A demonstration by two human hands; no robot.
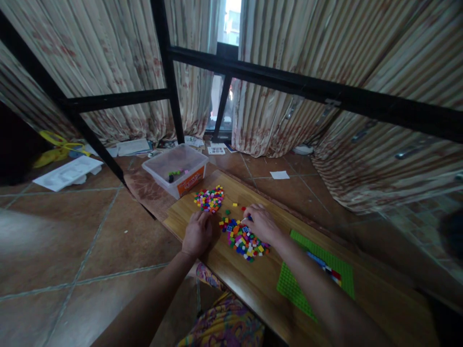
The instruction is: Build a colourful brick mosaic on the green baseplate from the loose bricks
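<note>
Two heaps of small bricks lie on the table (253,284), so with the left hand (197,233) flat and open beside the far heap (210,199), the right hand (261,222), fingers curled, should pinch lightly at the near heap (244,239).

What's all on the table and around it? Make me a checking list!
Surface: wooden table, on a tiled floor.
Job's things: two piles of small bricks; green baseplate with a few bricks on it.
Clutter: clear plastic tub, nearly empty.
Grippers: left hand flat beside the piles; right hand on the nearer pile, fingers pinching something small.
Cables: nothing seen.
Surroundings: curtains, black frame bars, papers on floor.
</note>
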